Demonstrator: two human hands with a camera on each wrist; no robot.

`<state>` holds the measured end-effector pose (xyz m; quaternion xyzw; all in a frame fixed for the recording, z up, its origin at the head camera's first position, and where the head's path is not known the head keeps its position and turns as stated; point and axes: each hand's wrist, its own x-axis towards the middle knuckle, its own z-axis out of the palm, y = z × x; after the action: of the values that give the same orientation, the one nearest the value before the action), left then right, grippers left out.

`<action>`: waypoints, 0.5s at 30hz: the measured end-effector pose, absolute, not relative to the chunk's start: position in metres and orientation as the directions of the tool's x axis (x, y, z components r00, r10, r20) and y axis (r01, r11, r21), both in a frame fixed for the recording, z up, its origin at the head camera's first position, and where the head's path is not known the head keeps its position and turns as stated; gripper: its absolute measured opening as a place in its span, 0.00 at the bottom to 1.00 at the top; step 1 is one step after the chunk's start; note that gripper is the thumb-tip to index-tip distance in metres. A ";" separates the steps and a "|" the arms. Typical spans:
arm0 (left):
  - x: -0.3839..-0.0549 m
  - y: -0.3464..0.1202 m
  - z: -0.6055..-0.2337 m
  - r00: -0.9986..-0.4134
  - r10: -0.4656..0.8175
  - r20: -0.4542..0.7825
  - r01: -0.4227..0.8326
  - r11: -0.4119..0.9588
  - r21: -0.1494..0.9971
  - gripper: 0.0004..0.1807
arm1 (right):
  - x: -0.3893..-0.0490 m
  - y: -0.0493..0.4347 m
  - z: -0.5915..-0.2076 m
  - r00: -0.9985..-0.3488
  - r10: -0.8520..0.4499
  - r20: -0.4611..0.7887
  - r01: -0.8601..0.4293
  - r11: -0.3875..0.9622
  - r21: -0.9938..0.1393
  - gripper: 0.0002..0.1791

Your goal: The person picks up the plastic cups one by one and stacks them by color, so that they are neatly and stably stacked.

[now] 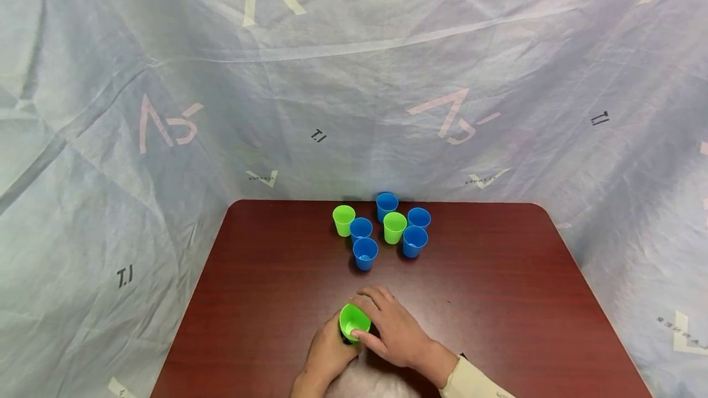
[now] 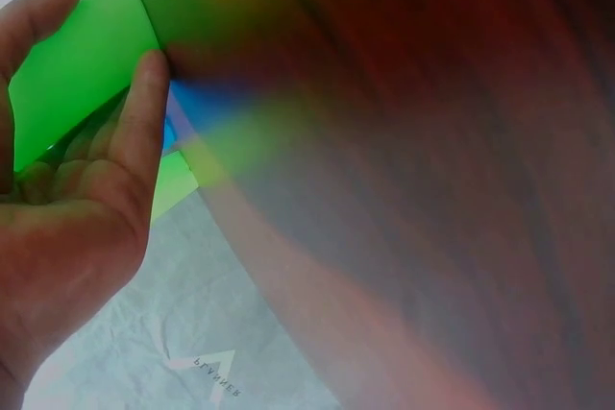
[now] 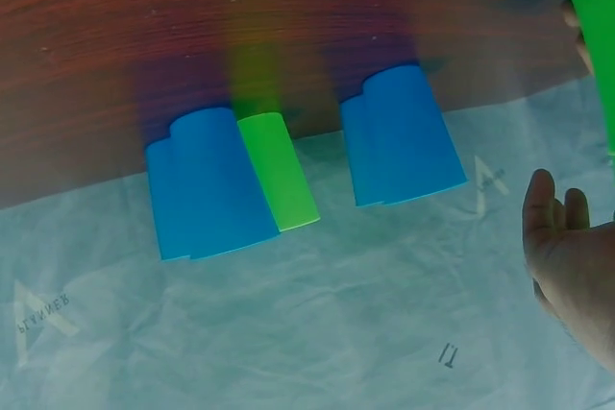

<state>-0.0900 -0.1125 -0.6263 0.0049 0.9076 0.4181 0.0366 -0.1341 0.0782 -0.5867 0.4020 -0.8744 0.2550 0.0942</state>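
My left hand (image 1: 330, 349) grips a green plastic cup (image 1: 354, 319) near the front of the table, its open top facing up. In the left wrist view the thumb and fingers lie on opposite sides of the green cup (image 2: 82, 60). My right hand (image 1: 395, 330) is over the same cup, thumb and fingers spread about its rim. The right wrist view has the right hand (image 3: 577, 256) at the right edge, fingertips a little apart from the cup (image 3: 596, 45). Some of the left fingers are hidden behind the cup.
Toward the back of the dark red table (image 1: 265, 287) stand several upright cups, among them a green cup (image 1: 343, 220), a second green cup (image 1: 394, 229), a front blue cup (image 1: 364, 255) and a right-hand blue cup (image 1: 414, 242). Printed grey sheeting (image 1: 354, 91) hangs around the table.
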 end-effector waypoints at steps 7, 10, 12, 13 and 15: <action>-0.090 -0.112 -0.628 -0.998 0.040 -0.039 -0.004 0.654 0.756 0.34 | -0.138 0.082 -0.588 -0.675 -0.646 0.357 -0.737 0.567 -0.368 0.29; -0.090 -0.112 -0.628 -0.999 0.036 -0.033 -0.002 0.655 0.756 0.33 | -0.141 0.084 -0.588 -0.670 -0.637 0.381 -0.742 0.566 -0.360 0.27; -0.090 -0.112 -0.629 -0.999 0.039 -0.017 0.013 0.655 0.756 0.33 | -0.142 0.085 -0.588 -0.670 -0.631 0.390 -0.742 0.569 -0.355 0.27; -0.090 -0.112 -0.629 -0.999 0.037 -0.013 0.014 0.653 0.757 0.33 | -0.143 0.086 -0.588 -0.670 -0.628 0.397 -0.743 0.570 -0.351 0.26; -0.090 -0.112 -0.628 -0.999 0.035 -0.013 0.013 0.649 0.761 0.33 | -0.144 0.087 -0.587 -0.672 -0.623 0.401 -0.741 0.574 -0.348 0.26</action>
<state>-0.0897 -0.1120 -0.6280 0.0133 0.9079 0.4189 0.0130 -0.1438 0.0869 -0.5874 0.3877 -0.8794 0.2498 0.1176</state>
